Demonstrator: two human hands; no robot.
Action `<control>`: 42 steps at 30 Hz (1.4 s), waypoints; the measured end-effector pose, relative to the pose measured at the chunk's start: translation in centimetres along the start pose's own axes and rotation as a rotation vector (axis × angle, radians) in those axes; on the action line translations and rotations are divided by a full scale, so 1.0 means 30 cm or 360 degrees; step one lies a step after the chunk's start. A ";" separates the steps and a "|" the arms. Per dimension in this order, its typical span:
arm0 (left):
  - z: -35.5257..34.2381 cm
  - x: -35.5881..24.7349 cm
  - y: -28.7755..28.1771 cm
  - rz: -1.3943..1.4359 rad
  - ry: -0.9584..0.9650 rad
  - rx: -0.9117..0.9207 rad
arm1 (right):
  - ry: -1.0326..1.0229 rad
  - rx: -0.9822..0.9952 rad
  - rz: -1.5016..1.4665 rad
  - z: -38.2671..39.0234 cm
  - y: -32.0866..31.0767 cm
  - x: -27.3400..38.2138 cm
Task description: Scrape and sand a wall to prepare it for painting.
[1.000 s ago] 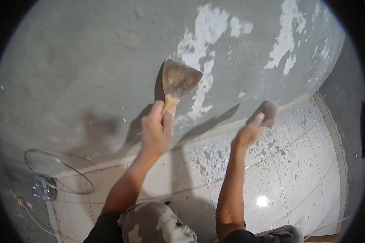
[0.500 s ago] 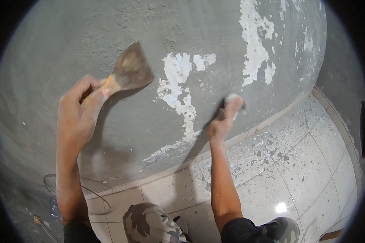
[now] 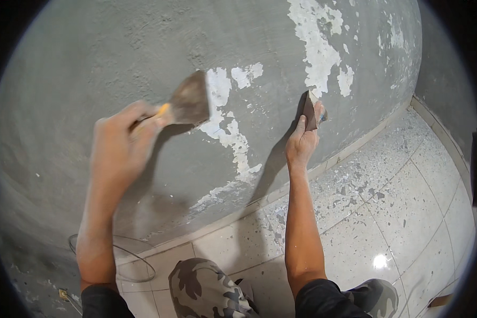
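My left hand point(image 3: 124, 140) is closed round the yellow handle of a wide scraper point(image 3: 190, 100). Its broad, dirty blade is up against the grey wall point(image 3: 259, 37), at the left edge of a white patch point(image 3: 233, 139) where the grey coat is off. My right hand point(image 3: 303, 139) grips a flat brown piece point(image 3: 310, 112) with a pale upper tip. Fingers hide part of it, and its exact kind is unclear. That piece is at the wall, just below a second, taller white patch point(image 3: 320, 58).
Flakes of grey and white coating point(image 3: 355, 191) litter the pale floor tiles point(image 3: 249, 236) along the skirting. At lower left a thin cable point(image 3: 135, 278) lies looped beside a small yellowish fitting point(image 3: 63, 293). A darker wall point(image 3: 450, 69) meets the grey one at right.
The scraper in my left hand has moved right and slightly down, onto the white patch's edge. My right hand has risen toward the taller patch, and the brown piece shows more clearly.
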State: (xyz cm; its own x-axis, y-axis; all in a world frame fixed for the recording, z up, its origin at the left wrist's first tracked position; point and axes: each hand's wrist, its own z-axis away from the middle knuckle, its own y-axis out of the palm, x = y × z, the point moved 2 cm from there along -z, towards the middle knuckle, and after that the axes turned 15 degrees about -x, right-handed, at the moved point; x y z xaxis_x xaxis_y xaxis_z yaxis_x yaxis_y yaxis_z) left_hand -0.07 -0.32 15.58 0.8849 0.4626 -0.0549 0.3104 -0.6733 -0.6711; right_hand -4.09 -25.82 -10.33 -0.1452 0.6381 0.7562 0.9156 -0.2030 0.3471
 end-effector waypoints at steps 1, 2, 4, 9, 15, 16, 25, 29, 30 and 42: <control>-0.002 -0.033 0.031 0.0017 0.0091 0.0001 | 0.0009 0.0012 -0.0009 0.003 0.003 0.001; -0.018 -0.110 0.076 0.0067 0.0008 0.0093 | -0.0021 -0.0054 0.0050 -0.006 -0.006 0.005; -0.035 -0.159 0.162 0.0001 0.0027 0.0092 | -0.0031 -0.0122 0.0063 0.010 0.005 0.013; 0.030 -0.109 0.075 0.0024 -0.0059 0.0059 | 0.0592 0.0226 0.0096 0.009 -0.070 -0.071; 0.001 -0.174 0.203 0.0088 -0.0032 0.0087 | 0.0323 -0.0064 0.0109 0.030 -0.077 -0.114; -0.004 -0.209 0.262 0.0046 -0.0067 0.0169 | 0.0429 0.0012 0.0116 0.059 -0.068 -0.112; 0.262 0.045 0.031 0.0211 -0.0362 -0.0345 | 0.1116 0.0003 0.0506 0.056 -0.213 -0.109; 0.378 0.102 0.086 0.0070 -0.0481 -0.0449 | 0.1098 -0.0380 0.0157 0.084 -0.246 -0.087; 0.370 0.088 0.112 0.0139 -0.0592 -0.0439 | 0.1189 -0.0425 0.0098 0.096 -0.245 -0.063; 0.302 0.079 0.127 0.0191 -0.0415 -0.0513 | 0.1539 -0.0340 -0.0278 0.082 -0.192 0.199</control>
State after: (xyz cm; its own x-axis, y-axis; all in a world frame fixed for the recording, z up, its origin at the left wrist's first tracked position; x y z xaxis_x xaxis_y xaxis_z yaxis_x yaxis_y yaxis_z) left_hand 0.07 3.45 6.20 0.8166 0.4725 -0.3315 0.3397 -0.8578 -0.3857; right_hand -9.30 -19.00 -9.18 -0.6001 -0.1865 0.7779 0.7798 -0.3536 0.5167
